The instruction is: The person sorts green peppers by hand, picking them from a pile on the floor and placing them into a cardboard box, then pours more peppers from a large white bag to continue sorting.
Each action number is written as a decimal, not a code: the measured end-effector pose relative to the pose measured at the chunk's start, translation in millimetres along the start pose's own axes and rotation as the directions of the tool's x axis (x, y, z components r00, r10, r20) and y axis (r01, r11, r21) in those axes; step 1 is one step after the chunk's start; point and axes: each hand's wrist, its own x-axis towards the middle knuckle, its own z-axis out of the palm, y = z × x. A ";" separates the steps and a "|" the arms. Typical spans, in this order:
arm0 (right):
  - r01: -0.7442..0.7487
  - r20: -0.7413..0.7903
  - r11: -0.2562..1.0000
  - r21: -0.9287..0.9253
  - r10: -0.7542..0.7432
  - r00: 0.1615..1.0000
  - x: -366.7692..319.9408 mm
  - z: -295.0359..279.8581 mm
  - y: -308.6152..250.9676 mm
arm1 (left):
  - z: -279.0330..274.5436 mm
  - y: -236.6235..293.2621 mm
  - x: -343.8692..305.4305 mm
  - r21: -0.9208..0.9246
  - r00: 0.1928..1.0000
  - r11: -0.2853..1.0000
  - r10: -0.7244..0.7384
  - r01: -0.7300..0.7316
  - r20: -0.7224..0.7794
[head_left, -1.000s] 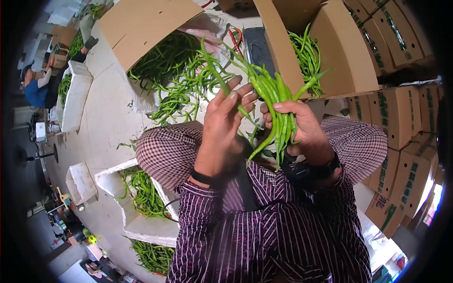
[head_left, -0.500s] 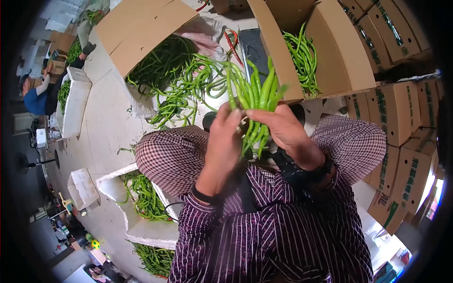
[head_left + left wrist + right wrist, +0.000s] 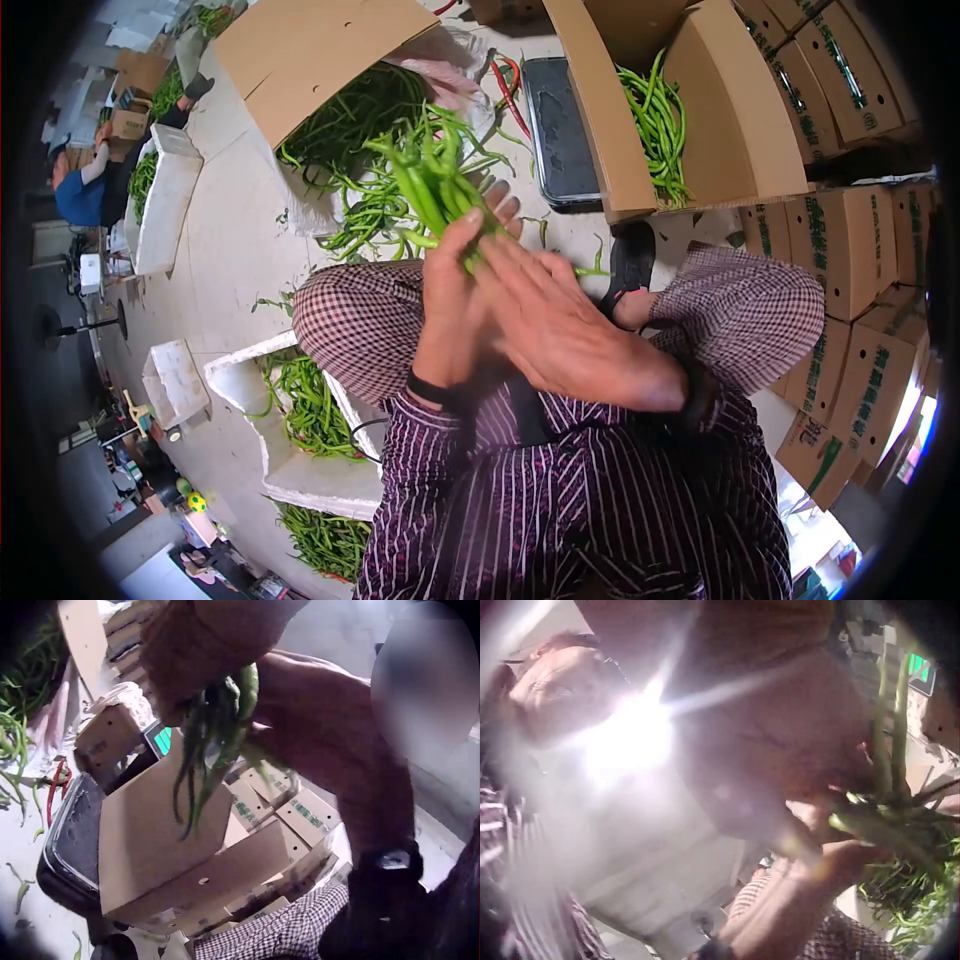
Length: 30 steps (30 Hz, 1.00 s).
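Observation:
In the head view my left hand (image 3: 450,290) grips a bunch of long green chili peppers (image 3: 425,190), its thumb lying across them. The pepper tops point up and away from me, toward the heap on the floor. My right hand (image 3: 560,325), blurred, lies against the near side of the bunch with its fingers stretched straight across. Thin pepper tips (image 3: 191,772) hang below the hands in the left wrist view. Green stalks (image 3: 892,727) show beside the hands in the right wrist view, which glare partly washes out.
An open carton (image 3: 740,100) with green peppers stands ahead right, beside a black flat platform (image 3: 562,130). Loose peppers (image 3: 370,215) spill from a sack ahead left, near red peppers (image 3: 510,95). A foam box (image 3: 310,490) sits at left; stacked cartons (image 3: 845,240) line the right.
The bunch has moved left and is now in my left hand. My right hand, which pinched it before, has let go and its fingers have straightened against it.

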 end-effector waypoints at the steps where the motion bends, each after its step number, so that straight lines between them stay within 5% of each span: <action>1: 0.067 0.069 0.986 0.152 -0.078 0.995 -6.8 -14.8 0.3 | -3.6 0.3 4.3 -0.063 0.997 0.998 0.025 -0.021 0.071; 2: 0.121 0.121 0.944 0.305 -0.165 0.979 -13.8 -28.4 0.9 | -6.2 0.1 8.1 -0.126 0.989 0.991 0.055 -0.038 0.139; 3: -0.095 0.016 0.737 0.669 0.114 0.993 -23.4 -39.7 0.5 | -4.7 1.2 8.1 -0.185 0.975 0.983 0.060 -0.019 0.216; 4: -0.189 0.037 0.350 0.918 0.397 0.917 -26.3 -55.0 -1.5 | -4.1 1.4 6.0 -0.183 0.976 0.983 0.061 -0.022 0.209; 6: -0.437 0.092 0.435 0.787 0.618 0.781 -17.3 -100.0 11.3 | 0.1 1.0 3.3 -0.261 0.923 0.957 -0.016 0.126 0.385; 11: -0.390 0.186 0.325 0.861 0.514 0.838 -33.1 -60.2 65.1 | 2.9 -8.7 -3.1 -0.195 0.898 0.954 -0.127 0.226 0.421; 13: -0.376 0.243 0.228 0.898 0.455 0.857 -32.9 -46.2 68.0 | 5.4 -8.6 -7.6 -0.005 0.875 0.974 -0.202 0.228 0.440; 16: -0.261 0.094 0.244 0.934 0.538 0.838 -33.4 -41.2 62.0 | 10.6 -9.4 -11.5 0.104 0.874 0.977 -0.214 0.187 0.437; 20: -0.121 -0.237 0.583 0.803 0.499 0.834 -27.5 -44.5 54.2 | 18.0 -7.2 -15.0 0.256 0.868 0.959 -0.225 0.118 0.443; 21: -0.118 -0.242 0.588 0.800 0.496 0.834 -25.8 -47.8 50.5 | 16.7 -8.0 -15.5 0.297 0.878 0.945 -0.255 0.137 0.406; 23: -0.086 -0.432 0.793 0.603 0.416 0.800 -23.0 -57.4 41.6 | 17.7 -11.4 -16.9 0.314 0.899 0.945 -0.218 0.096 0.380; 26: -0.061 -0.502 0.929 0.366 0.252 0.828 -13.3 -75.4 34.5 | 9.5 -11.9 -12.8 0.338 0.892 0.936 -0.234 0.099 0.386; 30: -0.101 -0.411 0.932 0.347 0.248 0.878 2.7 -69.6 41.3 | 18.3 -8.4 -14.8 0.546 0.916 0.838 -0.199 -0.026 0.349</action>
